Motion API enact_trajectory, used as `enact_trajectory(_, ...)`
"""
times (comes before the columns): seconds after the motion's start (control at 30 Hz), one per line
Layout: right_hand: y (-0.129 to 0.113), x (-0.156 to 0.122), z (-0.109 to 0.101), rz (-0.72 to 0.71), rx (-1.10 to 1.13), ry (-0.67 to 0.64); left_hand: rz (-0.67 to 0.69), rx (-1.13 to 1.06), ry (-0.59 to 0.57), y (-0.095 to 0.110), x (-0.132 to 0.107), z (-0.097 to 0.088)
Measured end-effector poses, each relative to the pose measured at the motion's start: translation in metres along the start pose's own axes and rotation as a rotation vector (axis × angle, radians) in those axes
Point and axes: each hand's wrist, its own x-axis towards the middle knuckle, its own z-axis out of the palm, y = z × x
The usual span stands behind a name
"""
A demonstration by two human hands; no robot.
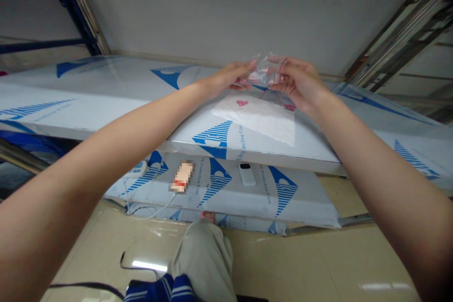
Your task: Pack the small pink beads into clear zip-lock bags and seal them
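Note:
Between both hands, above the table's back part, is a clear plastic zip bag point(266, 71) with a red line along its mouth. My left hand point(240, 74) pinches the bag's left side, fingers closed. My right hand point(296, 80) is closed on its right side, near the red line. What the bag holds, if anything, I cannot make out. Below the hands lies a white paper sheet point(272, 125). On it rest a small cluster of pink pieces point(242, 103) and, close under my right hand, another pink cluster point(289, 107).
The table point(116, 80) is covered in blue-printed protective film and stands against a grey wall point(212, 4). On a lower shelf point(300, 207) lie a white handheld device point(247, 174), a blurred-out object point(182, 177) with a cable, and another white device point(138, 169). Metal posts point(87, 4) flank the table.

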Motion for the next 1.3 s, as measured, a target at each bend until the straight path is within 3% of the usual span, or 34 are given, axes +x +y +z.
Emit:
enact_trajectory(0.1, -0.004, -0.003, 0.0, 0.082, -0.004, 0.013, 0.009, -0.487, -0.13, -0.011, -0.001, -0.006)
enact_trajectory(0.17, -0.005, -0.005, 0.0, 0.133, -0.006, 0.006, -0.005, -0.612, -0.101, -0.02, 0.001, -0.015)
enact_trajectory(0.33, -0.003, -0.008, 0.002, 0.211, 0.017, -0.033, -0.08, -0.522, -0.101, -0.032, 0.003, -0.035)
enact_trajectory(0.5, 0.001, -0.008, 0.001, 0.26, 0.029, -0.085, -0.237, -0.42, -0.103, -0.029, -0.001, -0.039)
enact_trajectory(0.6, 0.001, -0.009, 0.002, 0.31, 0.021, -0.104, -0.266, -0.392, -0.067, -0.028, -0.001, -0.04)
enact_trajectory(1.03, -0.014, -0.014, 0.001, 0.34, -0.087, -0.151, -0.154, -0.364, -0.041, -0.04, 0.006, -0.048)
enact_trajectory(1.3, -0.002, -0.015, 0.013, 0.278, -0.332, -0.092, -0.116, -0.301, -0.146, -0.031, -0.001, -0.048)
